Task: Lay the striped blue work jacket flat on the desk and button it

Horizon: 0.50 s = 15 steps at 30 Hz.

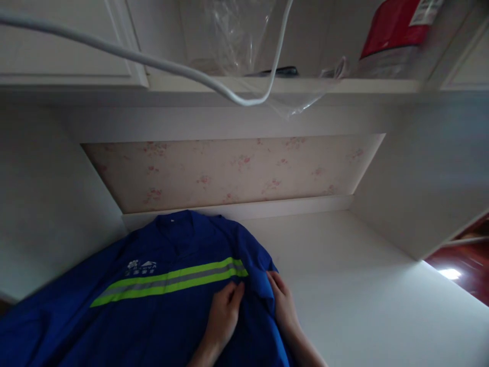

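A blue work jacket (pixel 153 311) with a yellow-green and grey reflective stripe (pixel 171 280) and a small white logo lies spread on a white desk top (pixel 362 285). My left hand (pixel 223 318) rests on the jacket just under the right end of the stripe, fingers bent and pinching the cloth. My right hand (pixel 282 303) lies at the jacket's right edge, its fingers on a fold of the blue fabric. Both hands are close together.
A pale floral wall panel (pixel 229 171) backs the desk recess, with white side walls. Above, a shelf (pixel 290 84) holds clear plastic wrap, a dark flat item and a red container (pixel 397 30). A white cable (pixel 153 61) hangs across. Red-brown floor (pixel 466 265) shows at right.
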{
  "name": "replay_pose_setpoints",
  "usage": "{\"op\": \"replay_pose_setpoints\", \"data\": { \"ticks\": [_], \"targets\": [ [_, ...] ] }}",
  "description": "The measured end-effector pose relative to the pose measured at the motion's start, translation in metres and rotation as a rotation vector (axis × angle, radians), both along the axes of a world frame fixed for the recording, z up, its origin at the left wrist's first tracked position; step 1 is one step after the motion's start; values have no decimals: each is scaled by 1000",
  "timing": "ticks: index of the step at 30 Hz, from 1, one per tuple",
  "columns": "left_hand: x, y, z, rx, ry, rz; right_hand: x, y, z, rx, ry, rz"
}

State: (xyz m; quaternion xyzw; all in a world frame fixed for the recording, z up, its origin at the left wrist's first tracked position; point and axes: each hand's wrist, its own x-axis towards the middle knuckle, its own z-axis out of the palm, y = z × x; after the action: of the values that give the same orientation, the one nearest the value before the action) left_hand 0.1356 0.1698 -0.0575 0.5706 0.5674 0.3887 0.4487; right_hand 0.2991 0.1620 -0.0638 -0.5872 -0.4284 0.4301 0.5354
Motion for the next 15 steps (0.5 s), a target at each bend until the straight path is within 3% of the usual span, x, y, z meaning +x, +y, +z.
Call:
{"op": "replay_pose_setpoints", "data": {
  "ticks": [6,15],
  "targets": [
    [1,9,-14,-49,65,-105,13,19,-8,-102,53,102],
    [0,7,-15,-70,117,-118,13,18,-11,-142,50,68]
  ]
}}
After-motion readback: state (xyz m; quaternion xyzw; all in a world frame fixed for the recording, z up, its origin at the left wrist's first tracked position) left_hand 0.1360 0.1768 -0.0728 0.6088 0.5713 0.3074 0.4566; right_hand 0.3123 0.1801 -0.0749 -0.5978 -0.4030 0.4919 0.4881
